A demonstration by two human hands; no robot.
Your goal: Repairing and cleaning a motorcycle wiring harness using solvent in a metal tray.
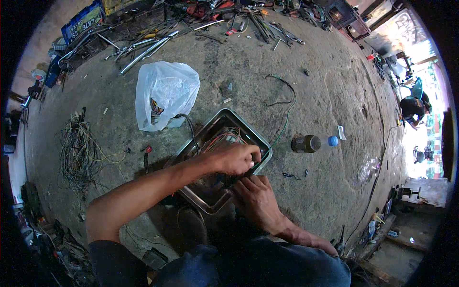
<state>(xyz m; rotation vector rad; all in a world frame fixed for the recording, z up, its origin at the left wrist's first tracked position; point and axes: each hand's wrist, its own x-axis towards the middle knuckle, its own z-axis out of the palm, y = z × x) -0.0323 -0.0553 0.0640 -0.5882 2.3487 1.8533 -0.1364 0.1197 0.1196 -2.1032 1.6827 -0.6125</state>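
Observation:
A rectangular metal tray lies on the floor in front of me, turned cornerwise. Thin red and pale wires are bunched inside it. Over the tray's right part, my left hand is closed with fingers curled in a pinch; what they hold is hidden. Just below, my right hand is closed at the tray's near right side, fingertips bent toward something dark that I cannot make out. A green wire runs from the tray's right corner across the floor. A black cable leads from a white plastic bag into the tray.
A tangle of wires lies at left. To the right are a dark bottle and a blue cap. Metal bars and tools are strewn along the far side. Beyond the right doorway is a person.

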